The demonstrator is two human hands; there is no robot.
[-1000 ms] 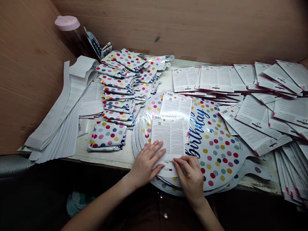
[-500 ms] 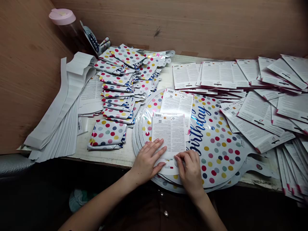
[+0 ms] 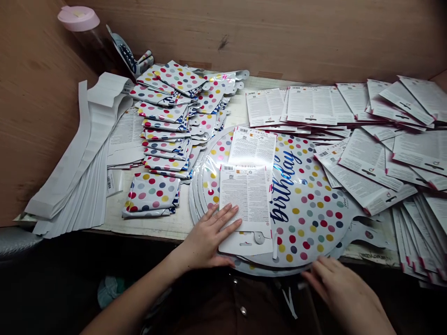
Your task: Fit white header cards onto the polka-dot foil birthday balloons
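My left hand (image 3: 211, 237) lies with spread fingers on the lower left part of a white printed packet (image 3: 244, 197). A grey tab shows near the packet's lower right corner. Under it are a second white packet (image 3: 253, 146) and a pile of round dotted foil balloons (image 3: 314, 209) with blue "birthday" lettering. My right hand (image 3: 335, 279) is at the front edge, right of the packet, its fingers bent and blurred; whether it holds anything cannot be made out. A thin white strip (image 3: 289, 302) hangs below the balloons near it.
Folded dotted balloons (image 3: 164, 163) are stacked left of centre. Long white paper strips (image 3: 87, 153) lie at the left. White packets (image 3: 310, 104) cover the right side. A pink-lidded jug (image 3: 79, 18) stands at the back left, before a wooden wall.
My right hand has left the packet's lower right corner and moved right and toward the front edge. The grey tab there is now uncovered. My left hand still rests on the packet.
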